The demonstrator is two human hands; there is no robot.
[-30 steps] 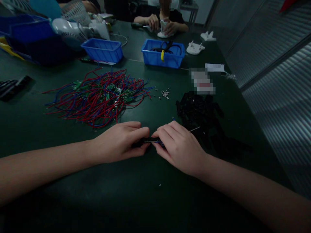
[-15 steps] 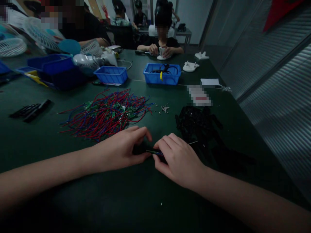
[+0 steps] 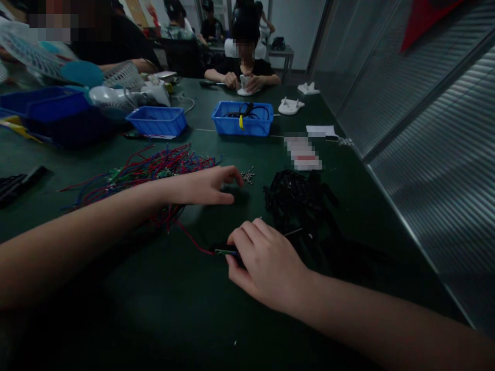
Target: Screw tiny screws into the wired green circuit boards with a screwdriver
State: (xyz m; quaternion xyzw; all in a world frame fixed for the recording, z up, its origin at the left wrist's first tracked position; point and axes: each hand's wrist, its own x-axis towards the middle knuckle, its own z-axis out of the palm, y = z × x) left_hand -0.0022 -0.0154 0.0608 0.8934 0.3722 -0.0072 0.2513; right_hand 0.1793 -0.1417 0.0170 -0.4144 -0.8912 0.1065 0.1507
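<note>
My left hand (image 3: 209,186) reaches over the right end of a pile of red and blue wires with green boards (image 3: 154,167). Its fingers are apart and curve down beside a small heap of silver screws (image 3: 248,178); nothing shows between them. Lower down, my right hand (image 3: 266,263) is closed around a small circuit board (image 3: 225,252) that sits against a dark part. A red wire (image 3: 193,241) runs from the board's left end. Behind this hand a thin metal shaft (image 3: 293,233) sticks out to the right; whether the hand holds it is hidden.
Black plastic parts (image 3: 297,196) lie in a heap right of the screws. Blue bins (image 3: 243,123) stand farther back, one with black cables. White fan parts (image 3: 112,98) crowd the left. Across the table a person (image 3: 243,56) handles a white piece. More black pieces (image 3: 23,185) lie far left.
My left hand has moved up and away from the right hand, to the screws. The right hand keeps its grip on the board. The view has turned slightly right.
</note>
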